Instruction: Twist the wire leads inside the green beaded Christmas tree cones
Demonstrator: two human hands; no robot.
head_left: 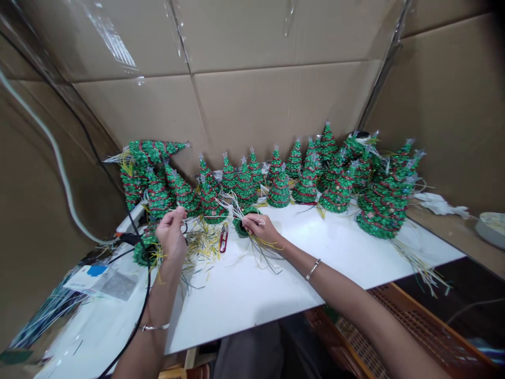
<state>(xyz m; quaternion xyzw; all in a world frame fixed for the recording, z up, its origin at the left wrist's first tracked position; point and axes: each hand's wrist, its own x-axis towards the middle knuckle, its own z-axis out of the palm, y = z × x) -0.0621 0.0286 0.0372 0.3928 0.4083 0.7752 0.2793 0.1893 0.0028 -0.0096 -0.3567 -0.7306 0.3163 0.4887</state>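
My right hand (263, 229) is closed on a bundle of thin white wires (236, 208) that fans upward out of the base of a small green beaded Christmas tree (237, 227). Yellow and green wires trail below that hand onto the white board. Off to the left, my left hand (171, 232) is closed in a pinch at the end of one white wire, which stretches across toward the bundle. Red-handled thread snips (223, 238) lie between the two hands. Cut wire bits (203, 243) are scattered beside them, mostly yellow.
Several finished-looking trees (279, 188) line the back of the white board (236, 300) before a cardboard wall (288, 95). A black cable (149, 284) crosses by my left forearm. A plastic packet (114, 284) lies at left, an orange basket (418, 321) below right.
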